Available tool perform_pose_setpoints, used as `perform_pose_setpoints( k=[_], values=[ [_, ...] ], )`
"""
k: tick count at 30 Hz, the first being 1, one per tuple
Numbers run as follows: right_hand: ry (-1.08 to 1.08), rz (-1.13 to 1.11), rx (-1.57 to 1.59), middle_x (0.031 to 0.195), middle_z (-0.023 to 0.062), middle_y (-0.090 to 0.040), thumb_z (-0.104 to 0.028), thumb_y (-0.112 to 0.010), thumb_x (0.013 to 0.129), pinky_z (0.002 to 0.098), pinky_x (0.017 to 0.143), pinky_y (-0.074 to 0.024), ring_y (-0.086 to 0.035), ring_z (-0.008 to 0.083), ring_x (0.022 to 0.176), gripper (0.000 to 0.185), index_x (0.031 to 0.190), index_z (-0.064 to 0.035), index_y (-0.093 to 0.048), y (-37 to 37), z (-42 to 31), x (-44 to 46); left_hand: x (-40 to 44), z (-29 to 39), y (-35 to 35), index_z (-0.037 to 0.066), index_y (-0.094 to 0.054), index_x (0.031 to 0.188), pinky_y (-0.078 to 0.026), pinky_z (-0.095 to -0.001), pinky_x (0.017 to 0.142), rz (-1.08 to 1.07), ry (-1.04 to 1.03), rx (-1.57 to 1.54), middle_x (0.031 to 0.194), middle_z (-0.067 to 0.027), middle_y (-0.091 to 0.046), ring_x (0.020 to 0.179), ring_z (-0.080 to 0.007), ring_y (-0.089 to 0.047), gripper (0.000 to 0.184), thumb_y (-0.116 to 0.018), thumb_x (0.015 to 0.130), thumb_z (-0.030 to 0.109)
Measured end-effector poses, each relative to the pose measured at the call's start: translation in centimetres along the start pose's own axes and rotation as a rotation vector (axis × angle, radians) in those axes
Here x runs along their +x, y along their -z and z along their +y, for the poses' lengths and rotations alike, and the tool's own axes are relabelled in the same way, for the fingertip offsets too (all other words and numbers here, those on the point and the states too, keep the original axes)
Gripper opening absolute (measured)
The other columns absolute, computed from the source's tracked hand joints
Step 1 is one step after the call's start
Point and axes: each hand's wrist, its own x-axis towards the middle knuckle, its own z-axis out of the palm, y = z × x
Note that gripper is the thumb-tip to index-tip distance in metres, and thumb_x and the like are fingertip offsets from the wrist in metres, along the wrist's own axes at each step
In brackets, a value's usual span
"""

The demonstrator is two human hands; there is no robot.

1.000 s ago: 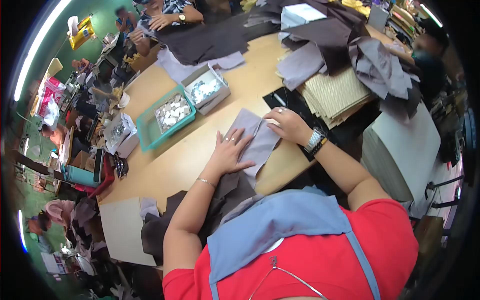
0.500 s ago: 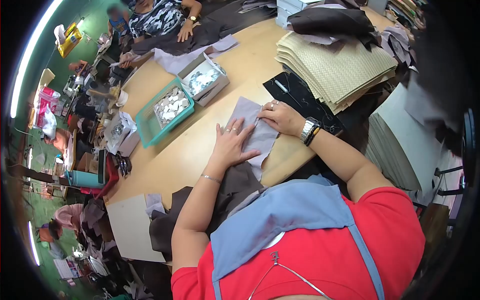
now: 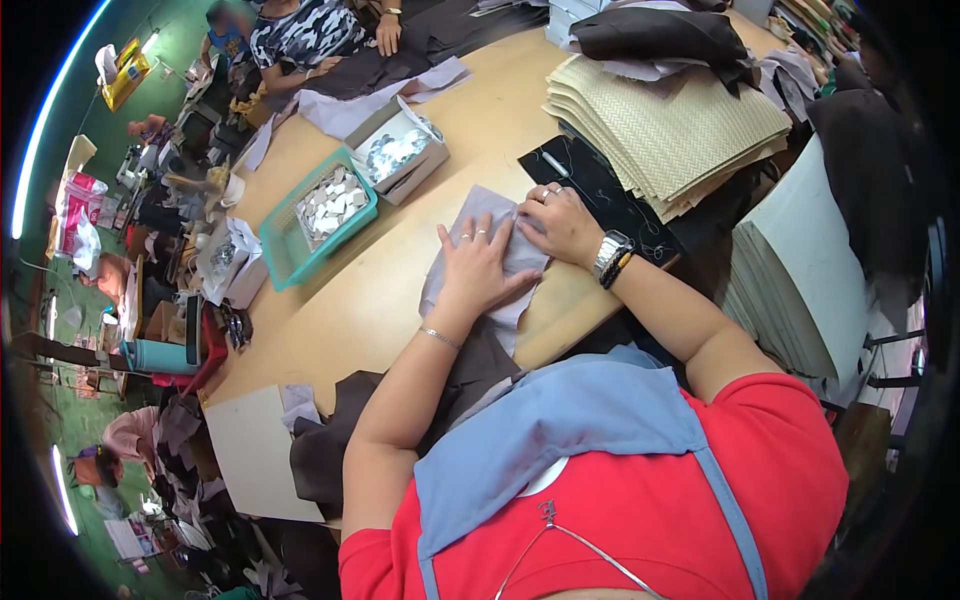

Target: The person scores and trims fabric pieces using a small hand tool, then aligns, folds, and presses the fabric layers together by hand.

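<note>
A piece of thin greyish-lilac fabric (image 3: 512,325) lies on the wooden table close to my body. My left hand (image 3: 478,268) rests flat on it with the fingers spread. At the fabric's upper right edge, the fingers of my right hand (image 3: 562,226) are curled and pinch the cloth. Dark brown cloth (image 3: 470,378) hangs at the table's near edge, below my left wrist. Right beside my right hand is a black sheet (image 3: 600,205) with loose threads and a white pen-like tool (image 3: 555,164) on it.
A teal basket (image 3: 273,250) of small pale pieces stands beside a cardboard box (image 3: 412,172) of shiny pieces. Woven cream sheets (image 3: 680,125) are stacked at the right, with dark cloth (image 3: 655,38) on top. Across the table, another person's hand (image 3: 389,35) is near dark fabric.
The fabric now reaches farther left beneath my left hand and looks more wrinkled. My left hand has shifted slightly right. My right hand stays at the fabric's edge.
</note>
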Motion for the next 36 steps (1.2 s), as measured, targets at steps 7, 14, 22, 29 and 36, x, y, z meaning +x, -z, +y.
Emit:
perform_pose_setpoints(
  k=[7,14,22,29,36],
  values=[
    [0.129,-0.034,0.078,0.103,0.0069,-0.068,-0.021,-0.065,0.085,0.0447,0.099,-0.0423,-0.062,0.0248,0.104,0.019,0.101,-0.0103,-0.065,-0.5,0.9,-0.1,0.2,0.2,-1.0,0.016,-0.045,0.145,-0.017,-0.0768,0.103,0.02,0.036,-0.059,0.147,-0.0167,-0.042,0.137,-0.0373,-0.037,0.094,-0.056,0.075,0.077],
    [0.109,-0.087,0.007,0.108,0.0019,-0.067,-0.019,-0.063,0.086,0.0543,0.104,-0.0382,-0.061,0.0219,0.109,0.019,0.104,-0.0144,-0.066,-0.1,0.6,-0.2,-1.5,-0.1,-0.3,0.019,-0.047,0.144,-0.016,-0.0777,0.103,-0.011,0.047,-0.015,0.148,-0.0161,-0.043,0.139,-0.036,-0.037,0.086,-0.057,0.078,0.074],
    [0.112,-0.168,-0.088,0.113,-0.0008,-0.064,-0.029,-0.061,0.091,0.0673,0.105,-0.0322,-0.059,0.022,0.114,0.02,0.106,-0.0178,-0.066,-0.2,0.6,-0.3,-4.4,0.1,2.1,0.019,-0.057,0.136,-0.016,-0.0782,0.103,-0.057,0.069,0.032,0.145,-0.0126,-0.048,0.14,-0.0341,-0.037,0.071,-0.059,0.083,0.066],
    [0.261,-0.228,-0.195,0.119,0.0008,-0.062,-0.031,-0.06,0.093,0.068,0.106,-0.029,-0.055,0.0203,0.119,0.023,0.112,-0.0198,-0.065,0.2,0.7,0.0,-6.1,0.2,2.2,0.015,-0.061,0.131,-0.016,-0.0797,0.102,-0.037,0.101,0.018,0.143,-0.0125,-0.047,0.138,-0.034,-0.038,0.068,-0.06,0.083,0.064],
    [0.403,-0.319,-0.294,0.122,0.0025,-0.06,-0.023,-0.056,0.091,0.0694,0.108,-0.0244,-0.053,0.02,0.124,0.029,0.12,-0.0207,-0.062,0.7,0.5,0.5,-7.4,0.4,2.0,0.015,-0.064,0.128,-0.016,-0.0792,0.101,-0.025,0.145,0.027,0.142,-0.0112,-0.05,0.138,-0.0327,-0.039,0.064,-0.059,0.085,0.063]
  ],
)
